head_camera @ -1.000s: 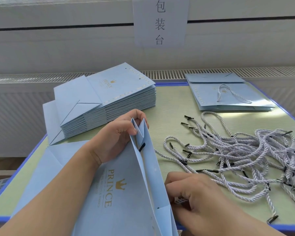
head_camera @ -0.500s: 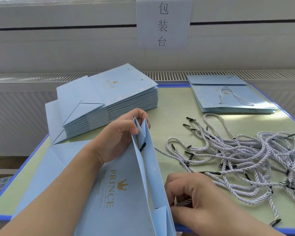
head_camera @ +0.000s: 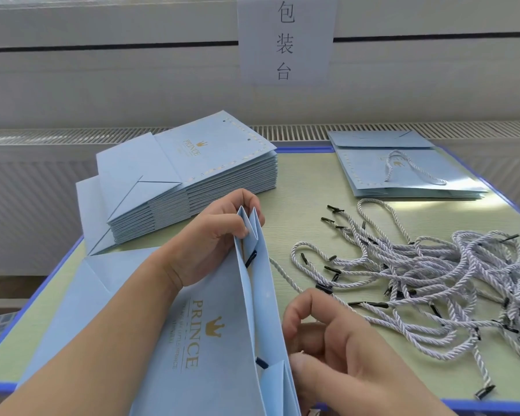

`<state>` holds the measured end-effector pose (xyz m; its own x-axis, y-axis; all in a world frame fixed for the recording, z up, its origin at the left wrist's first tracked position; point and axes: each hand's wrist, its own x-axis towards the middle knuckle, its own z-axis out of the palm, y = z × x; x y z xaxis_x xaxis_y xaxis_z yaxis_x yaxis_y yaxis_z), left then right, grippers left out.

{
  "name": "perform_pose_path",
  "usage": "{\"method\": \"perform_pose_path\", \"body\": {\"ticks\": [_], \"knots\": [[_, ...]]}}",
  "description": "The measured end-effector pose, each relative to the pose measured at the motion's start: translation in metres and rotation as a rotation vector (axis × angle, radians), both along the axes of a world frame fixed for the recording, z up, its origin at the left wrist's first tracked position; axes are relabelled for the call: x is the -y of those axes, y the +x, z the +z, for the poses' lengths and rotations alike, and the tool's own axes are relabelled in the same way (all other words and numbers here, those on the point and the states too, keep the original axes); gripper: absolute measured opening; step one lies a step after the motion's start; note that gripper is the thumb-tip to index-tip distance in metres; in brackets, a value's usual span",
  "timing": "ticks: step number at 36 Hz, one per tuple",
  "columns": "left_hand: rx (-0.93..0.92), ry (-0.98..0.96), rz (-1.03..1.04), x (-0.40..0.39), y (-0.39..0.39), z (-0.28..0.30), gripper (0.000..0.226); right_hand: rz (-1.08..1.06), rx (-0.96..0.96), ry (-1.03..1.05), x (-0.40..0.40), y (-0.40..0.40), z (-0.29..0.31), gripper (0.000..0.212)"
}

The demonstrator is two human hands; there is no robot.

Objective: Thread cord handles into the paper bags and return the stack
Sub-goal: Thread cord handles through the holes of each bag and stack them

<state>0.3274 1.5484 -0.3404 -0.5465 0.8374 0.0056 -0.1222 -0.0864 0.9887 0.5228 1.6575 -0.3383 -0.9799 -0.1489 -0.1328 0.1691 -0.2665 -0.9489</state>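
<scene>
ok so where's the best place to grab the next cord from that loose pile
Probably one of the black tips at the far left fringe of the cord pile. They lie apart from the tangle on bare table, pointing left. Pinch one from above, coming from the left, and draw it out leftward, away from the knotted middle.
</scene>
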Motion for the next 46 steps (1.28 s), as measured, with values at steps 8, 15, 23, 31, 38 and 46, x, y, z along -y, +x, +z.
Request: {"method": "perform_pose_path", "body": {"ticks": [8, 15, 23, 31, 38, 46], "knots": [[0.014, -0.012, 0.014, -0.001, 0.002, 0.0, 0.035, -0.069, -0.157, 0.327, 0.004, 0.004, 0.01, 0.029], [-0.001, -0.063, 0.034, -0.005, 0.006, -0.001, 0.029, 0.056, -0.121, 0.631, -0.005, -0.01, 0.027, 0.016], [-0.044, -0.101, 0.009, -0.005, 0.006, -0.003, 0.043, 0.222, -0.246, 1.039, -0.014, -0.015, 0.03, 0.023], [-0.033, -0.096, 0.01, -0.005, 0.005, -0.003, 0.048, 0.132, -0.205, 1.056, -0.01, -0.014, 0.017, 0.02], [-0.034, -0.107, 0.014, -0.005, 0.005, -0.003, 0.043, -0.058, -0.234, 0.838, -0.006, -0.008, -0.004, 0.023], [-0.02, -0.08, 0.015, -0.004, 0.005, -0.003, 0.034, -0.406, -0.725, 1.301, -0.002, -0.009, -0.016, 0.008]]}}
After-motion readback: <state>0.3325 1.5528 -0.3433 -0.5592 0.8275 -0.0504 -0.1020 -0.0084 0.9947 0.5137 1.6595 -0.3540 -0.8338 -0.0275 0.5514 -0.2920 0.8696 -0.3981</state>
